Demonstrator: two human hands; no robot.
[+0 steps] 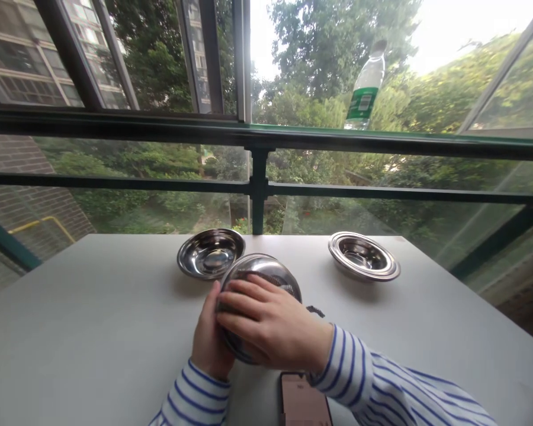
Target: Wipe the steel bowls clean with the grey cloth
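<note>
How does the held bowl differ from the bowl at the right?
The held bowl is tilted, clasped by the left hand and right hand; the right bowl lies flat, untouched. The held bowl is nearer the person than the right bowl. Both are shiny steel.

I see a white table point(93, 331) carrying a tipped bowl point(266, 271). Behind it to the left sits a steel bowl point(211, 253), behind it to the right a rimmed dish point(364, 255), and just in front a phone point(304, 402).
</note>
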